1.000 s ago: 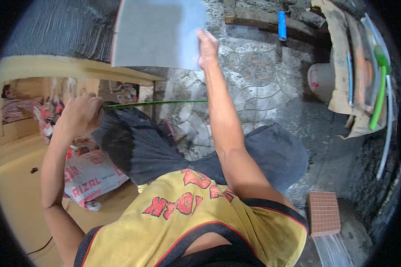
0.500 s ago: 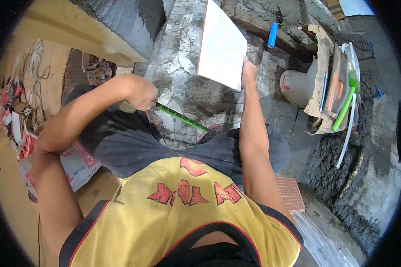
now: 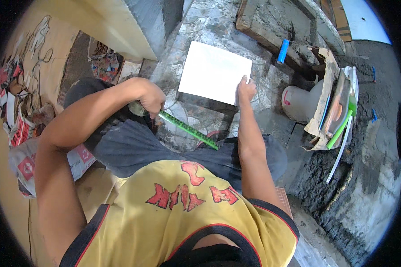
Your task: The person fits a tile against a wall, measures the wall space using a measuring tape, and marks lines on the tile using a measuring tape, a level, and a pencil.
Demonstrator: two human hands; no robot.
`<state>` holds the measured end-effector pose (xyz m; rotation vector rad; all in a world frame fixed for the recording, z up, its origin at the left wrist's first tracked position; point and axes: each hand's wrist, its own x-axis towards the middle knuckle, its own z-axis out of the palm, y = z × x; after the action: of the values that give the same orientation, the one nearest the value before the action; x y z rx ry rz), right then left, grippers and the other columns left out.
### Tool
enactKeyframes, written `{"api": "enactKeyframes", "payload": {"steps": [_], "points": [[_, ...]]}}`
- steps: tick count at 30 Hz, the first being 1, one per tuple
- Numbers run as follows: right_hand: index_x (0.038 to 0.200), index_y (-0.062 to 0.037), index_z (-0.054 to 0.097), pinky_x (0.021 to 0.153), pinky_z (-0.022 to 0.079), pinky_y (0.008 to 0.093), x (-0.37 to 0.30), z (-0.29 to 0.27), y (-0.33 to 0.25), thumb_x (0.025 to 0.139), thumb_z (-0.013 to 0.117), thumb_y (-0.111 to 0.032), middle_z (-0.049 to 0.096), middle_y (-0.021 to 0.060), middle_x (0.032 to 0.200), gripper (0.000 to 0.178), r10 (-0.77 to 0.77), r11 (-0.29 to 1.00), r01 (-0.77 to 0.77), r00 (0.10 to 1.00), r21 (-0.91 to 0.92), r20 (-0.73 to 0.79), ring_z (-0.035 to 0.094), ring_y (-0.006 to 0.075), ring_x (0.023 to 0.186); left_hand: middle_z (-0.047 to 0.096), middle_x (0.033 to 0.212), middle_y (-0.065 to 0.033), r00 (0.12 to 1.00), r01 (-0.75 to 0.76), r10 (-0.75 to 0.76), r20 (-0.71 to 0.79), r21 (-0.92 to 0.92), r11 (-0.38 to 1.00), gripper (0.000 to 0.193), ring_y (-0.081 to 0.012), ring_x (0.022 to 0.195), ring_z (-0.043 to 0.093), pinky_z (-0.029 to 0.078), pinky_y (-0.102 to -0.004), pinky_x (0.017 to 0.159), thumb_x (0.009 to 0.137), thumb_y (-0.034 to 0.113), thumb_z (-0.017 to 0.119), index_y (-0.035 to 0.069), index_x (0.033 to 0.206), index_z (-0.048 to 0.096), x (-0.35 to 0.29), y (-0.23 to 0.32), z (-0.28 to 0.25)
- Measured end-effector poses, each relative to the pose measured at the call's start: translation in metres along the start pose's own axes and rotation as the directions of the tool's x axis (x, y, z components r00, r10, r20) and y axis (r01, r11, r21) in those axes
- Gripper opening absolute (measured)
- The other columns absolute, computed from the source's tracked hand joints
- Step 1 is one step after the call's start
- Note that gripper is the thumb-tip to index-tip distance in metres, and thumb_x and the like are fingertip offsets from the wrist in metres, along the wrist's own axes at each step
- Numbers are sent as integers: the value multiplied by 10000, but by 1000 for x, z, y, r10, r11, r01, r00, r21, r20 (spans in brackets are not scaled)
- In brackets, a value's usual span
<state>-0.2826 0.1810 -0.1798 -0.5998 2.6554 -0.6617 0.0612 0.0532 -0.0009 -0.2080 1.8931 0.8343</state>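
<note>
In my right hand [image 3: 247, 90] is a white square tile [image 3: 214, 73], gripped at its right edge with the thumb on the upper face. The tile's pale face is turned up, and the tile is over the patterned floor in front of me. My left hand [image 3: 151, 99] is closed around one end of a green measuring tape [image 3: 189, 129] with black markings. The strip slants down to the right, over my lap and below the tile. Whether the tape's case is in the hand cannot be made out.
A white bucket [image 3: 294, 101] stands at the right beside torn cardboard [image 3: 324, 89] and a green-handled tool [image 3: 341, 129]. Beyond is a mortar trough [image 3: 272, 22] with a blue cylinder [image 3: 283, 51] by its edge. Wet mortar lies along the right; bags and scraps lie at left.
The tile has tipped from a steep tilt to nearly flat and come lower and left. My left hand has shifted slightly right and down with the tape. The whole view has shifted a little.
</note>
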Motion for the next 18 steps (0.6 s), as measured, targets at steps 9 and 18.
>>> {"api": "enactKeyframes", "payload": {"steps": [9, 18], "points": [[1216, 25, 649, 966, 479, 514, -10, 28, -5, 904, 599, -477, 651, 336, 1125, 593, 19, 985, -9, 999, 172, -51, 625, 479, 1084, 728, 892, -165, 997, 25, -26, -75, -13, 1000, 270, -327, 844, 682, 506, -451, 733, 828, 250, 627, 99, 1018, 747, 3, -13, 14], [1159, 113, 596, 930, 510, 498, 22, 63, 9, 883, 639, -347, 666, 320, 1099, 538, 59, 993, -52, 996, 106, -72, 642, 470, 1059, 712, 858, -190, 991, 95, -94, -96, 6, 995, 297, -350, 777, 676, 515, -462, 686, 810, 237, 610, 47, 1013, 715, -1, -2, -2]]}}
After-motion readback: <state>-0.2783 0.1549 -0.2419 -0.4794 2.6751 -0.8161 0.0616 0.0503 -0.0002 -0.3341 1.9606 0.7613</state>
